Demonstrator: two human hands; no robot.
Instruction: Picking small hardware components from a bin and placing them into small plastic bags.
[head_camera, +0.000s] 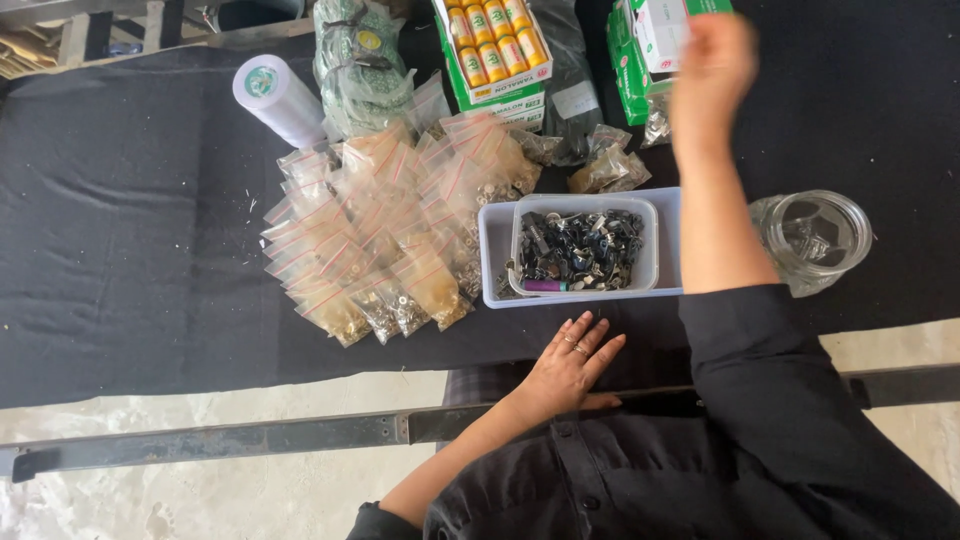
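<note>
Bench (130, 200): black cloth fills the frame, with a metal rail running along the lower edge.
Roll (278, 98): a white roll with a green end lies tilted at upper left, just beside the bag heap.
Bag heap (385, 235): dozens of small clear zip bags with red seal lines are fanned out left of centre, each holding small metal bits.
Tube box (495, 45): an open green-and-white box of yellow tubes sits at top centre.
Left hand (572, 362): lies flat on the cloth at lower centre, fingers spread and loose, grip released, holding nothing, just below the tray.
Tray (495, 235): a pale plastic tray at centre, with a smaller tub (583, 250) nested inside, full of dark metal fittings and one purple piece.
Right hand (712, 60): is raised at upper right near the green boxes (640, 60), blurred; whether the grip clasps anything, I cannot tell.
Glass jar (815, 240): lies on its side at right, apart from both hands.
Step in hand: looks like a reach toward the far boxes.
Next move: calls for a firm pinch, clear of the tray.
</note>
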